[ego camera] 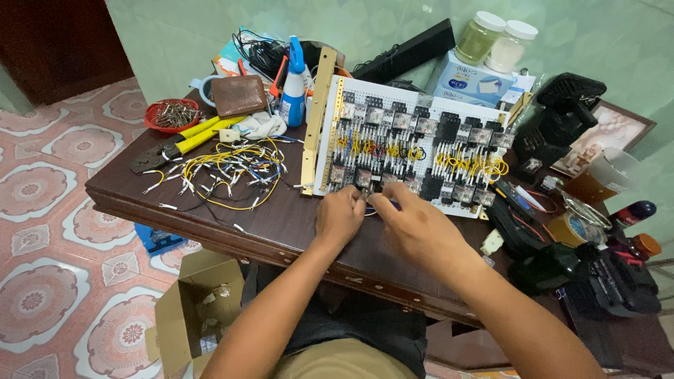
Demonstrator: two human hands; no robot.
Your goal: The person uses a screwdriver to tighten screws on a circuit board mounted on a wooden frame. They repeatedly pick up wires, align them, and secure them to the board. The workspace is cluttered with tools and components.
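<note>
Left hand (339,216) and right hand (414,226) meeting at near edge of white relay board (414,140) on table (281,217); fingers curled, pinching blue wire (388,205) between them. Board lying directly ahead, long axis left-right.

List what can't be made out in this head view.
- What the left hand and right hand pinch at the white panel: hidden by the fingers.
- Each grip on it: hidden too.
- Red bowl contents: too small.
- Cardboard box contents: shadowed.
- Dark gear at the right: edge-cut.
</note>
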